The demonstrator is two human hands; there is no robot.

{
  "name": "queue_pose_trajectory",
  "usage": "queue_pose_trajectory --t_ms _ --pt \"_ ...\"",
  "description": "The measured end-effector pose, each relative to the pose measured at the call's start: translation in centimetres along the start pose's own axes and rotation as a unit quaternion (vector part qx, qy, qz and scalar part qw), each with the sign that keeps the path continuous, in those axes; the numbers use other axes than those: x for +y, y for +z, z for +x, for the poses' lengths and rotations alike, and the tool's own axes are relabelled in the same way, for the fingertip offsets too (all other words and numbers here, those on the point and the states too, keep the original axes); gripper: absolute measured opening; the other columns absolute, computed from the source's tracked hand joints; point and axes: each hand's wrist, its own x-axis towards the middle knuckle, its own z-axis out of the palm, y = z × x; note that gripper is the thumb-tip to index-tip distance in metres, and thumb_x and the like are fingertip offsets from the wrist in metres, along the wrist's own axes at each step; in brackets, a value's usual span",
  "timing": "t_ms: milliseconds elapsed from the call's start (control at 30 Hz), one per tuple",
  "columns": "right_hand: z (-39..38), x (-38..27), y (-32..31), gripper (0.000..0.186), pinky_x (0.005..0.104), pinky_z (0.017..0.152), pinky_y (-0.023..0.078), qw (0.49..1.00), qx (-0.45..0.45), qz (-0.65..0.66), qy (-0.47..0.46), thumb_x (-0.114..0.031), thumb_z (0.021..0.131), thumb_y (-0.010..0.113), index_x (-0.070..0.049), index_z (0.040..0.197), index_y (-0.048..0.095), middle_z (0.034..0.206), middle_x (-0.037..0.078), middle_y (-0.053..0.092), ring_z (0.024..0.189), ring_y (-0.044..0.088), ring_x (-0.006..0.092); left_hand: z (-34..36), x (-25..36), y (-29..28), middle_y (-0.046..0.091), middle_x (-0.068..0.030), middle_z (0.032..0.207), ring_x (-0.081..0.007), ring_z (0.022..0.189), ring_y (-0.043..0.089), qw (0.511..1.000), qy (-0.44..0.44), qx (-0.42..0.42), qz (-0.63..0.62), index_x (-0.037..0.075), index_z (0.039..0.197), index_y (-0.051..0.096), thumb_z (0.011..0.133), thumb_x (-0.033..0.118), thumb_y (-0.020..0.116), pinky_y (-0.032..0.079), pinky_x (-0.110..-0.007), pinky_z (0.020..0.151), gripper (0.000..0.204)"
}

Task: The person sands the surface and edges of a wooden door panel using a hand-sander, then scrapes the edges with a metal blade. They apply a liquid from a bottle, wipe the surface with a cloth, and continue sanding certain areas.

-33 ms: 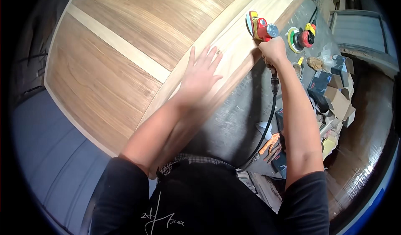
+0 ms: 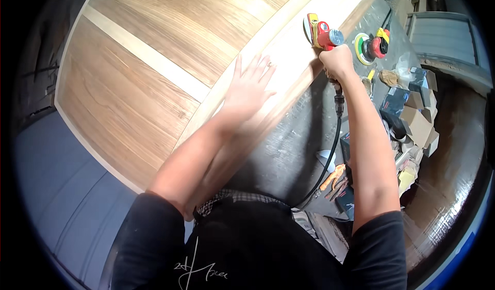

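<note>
Right hand: the right hand is wrapped tight around the back end of a red sander, fingers closed on the grip, so it's properly held and not just touched.

Sander: sits at the far end of the pale edge strip of the door, yellow pad side pressed against the wood. A black cord hangs from under the fist and loops down past the forearm toward the floor.

Left hand: the left hand is flat on that same pale strip, fingers spread and straight, palm down, gripping nothing. It's well short of the sander, nearer the body.

Door: big wooden door lying flat, brown grained panels with a light crossbar between them. It fills the upper left of the view.

Other sander: a second sander, red and yellow with a green disc, lies just beyond the right hand off the door's edge, close to the held one but not touching it.

Clutter on the right: cardboard boxes stacked beside the right forearm, plus a dark box and some crumpled stuff I can't make out.

Down low: orange-handled pliers on the grey floor near the cord, between the door edge and the boxes.

In the way: only the cord, trailing right alongside the right arm.
</note>
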Motion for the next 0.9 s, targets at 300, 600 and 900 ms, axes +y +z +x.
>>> queue_pose_trajectory --t_ms 300,600,900 --pt "-0.6 2.9 2.3 0.018 0.0406 0.052 0.052 0.989 0.069 -0.024 -0.129 -0.007 0.08 0.063 0.01 0.082 0.068 0.066 0.021 0.068 0.056 0.069 0.0299 -1.4 0.6 -0.5 0.039 -0.0103 0.163 -0.0271 0.154 0.028 1.0 0.006 -0.004 0.025 0.003 0.154 0.042 0.101 0.052 0.052 0.01 -0.061 0.127 0.073" --pt "-6.7 2.5 5.5 0.029 0.0456 0.091 0.055 0.989 0.026 -0.067 -0.131 -0.014 0.078 0.07 0.001 0.103 0.075 0.105 0.03 0.071 0.105 0.069 0.0425 -8.4 1.3 -1.4 0.042 -0.0161 0.16 -0.0301 0.151 0.035 0.999 0.001 -0.029 -0.036 -0.004 0.152 0.042 0.099 0.045 0.058 0.017 -0.056 0.126 0.073" --pt "-15.9 2.0 9.6 0.025 0.0464 0.088 0.056 0.994 -0.012 -0.044 -0.102 -0.011 0.077 0.069 0.004 0.096 0.073 0.098 0.031 0.071 0.101 0.069 0.0447 -14.9 3.4 -4.8 0.043 -0.0236 0.155 -0.0385 0.146 0.04 0.971 -0.035 0.02 -0.236 -0.001 0.153 0.039 0.088 0.016 0.072 0.03 -0.054 0.122 0.074"
